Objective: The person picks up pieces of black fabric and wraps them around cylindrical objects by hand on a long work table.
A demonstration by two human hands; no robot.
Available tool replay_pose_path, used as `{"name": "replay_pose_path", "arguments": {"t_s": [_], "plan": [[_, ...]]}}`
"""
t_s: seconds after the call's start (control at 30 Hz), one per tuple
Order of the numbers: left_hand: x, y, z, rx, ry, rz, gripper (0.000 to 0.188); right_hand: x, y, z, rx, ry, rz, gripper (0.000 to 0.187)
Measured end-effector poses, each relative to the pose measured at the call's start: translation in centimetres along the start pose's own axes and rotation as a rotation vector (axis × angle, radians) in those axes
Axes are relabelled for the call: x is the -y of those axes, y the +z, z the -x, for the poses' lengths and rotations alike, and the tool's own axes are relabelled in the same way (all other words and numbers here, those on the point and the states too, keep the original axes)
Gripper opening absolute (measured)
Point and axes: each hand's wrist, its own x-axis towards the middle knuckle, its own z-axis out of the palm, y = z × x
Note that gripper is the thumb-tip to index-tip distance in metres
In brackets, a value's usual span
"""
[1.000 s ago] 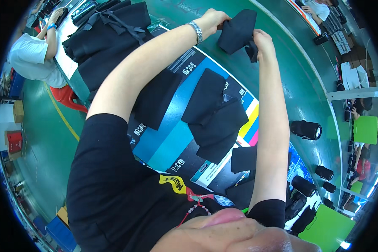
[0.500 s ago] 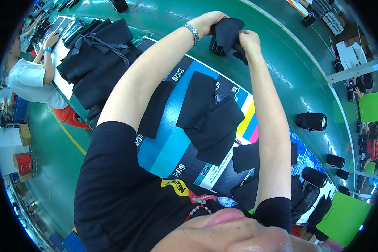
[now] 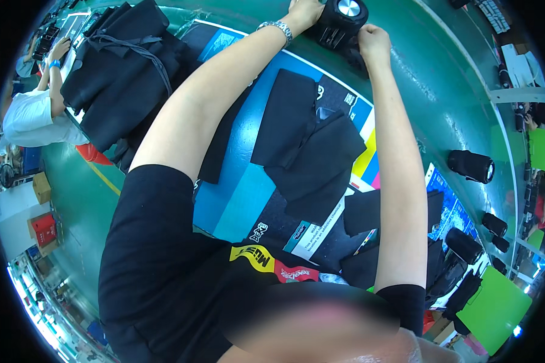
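At the far edge of the table a black cylindrical speaker (image 3: 339, 27) stands between my hands, its round silver end facing up. My left hand (image 3: 306, 13) is closed against its left side, with some fingertips hidden behind it or cut off by the upper edge. On the other side, my right hand (image 3: 374, 45) is closed with the fingers pinched together. Dark fabric (image 3: 357, 59) hangs from that pinch beside the speaker, mostly in shadow. Below my arms, flat black fabric pieces (image 3: 312, 160) lie overlapping on the printed table covering (image 3: 239, 209).
A tall pile of black fabric (image 3: 118, 78), tied with a strip, fills the table's left end. Another person (image 3: 33, 115) works beyond it. More black speakers (image 3: 471, 166) stand at the right, near a bright green panel (image 3: 496, 311).
The black fabric that covered the speaker has dropped, and its silver end now shows. Both hands have moved up in the picture, farther from me.
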Motion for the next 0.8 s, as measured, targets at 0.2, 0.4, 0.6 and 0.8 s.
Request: {"name": "replay_pose_path", "arguments": {"t_s": [0.2, 0.4, 0.6, 0.8], "plan": [[-3.1, -0.2, 1.5, -0.018, -0.122, 0.056, 0.025, -3.2, 0.1, 0.3, -0.111, -0.188, 0.325, 0.018], [-6.7, -3.0, -0.1, -0.155, -0.407, 0.684, 0.034, -3.2, -1.4, -0.4, 0.028, -0.005, 0.284, 0.020], [-11.1, -7.4, -1.3, 0.006, -0.775, 1.631, 0.071, -2.7, -1.2, 1.6, -0.141, -0.024, -0.013, 0.024], [-15.5, -10.8, -2.0, -0.188, -0.550, 2.655, 0.043, 4.0, -6.1, 10.3, 0.099, 0.305, -1.111, 0.053]]}}
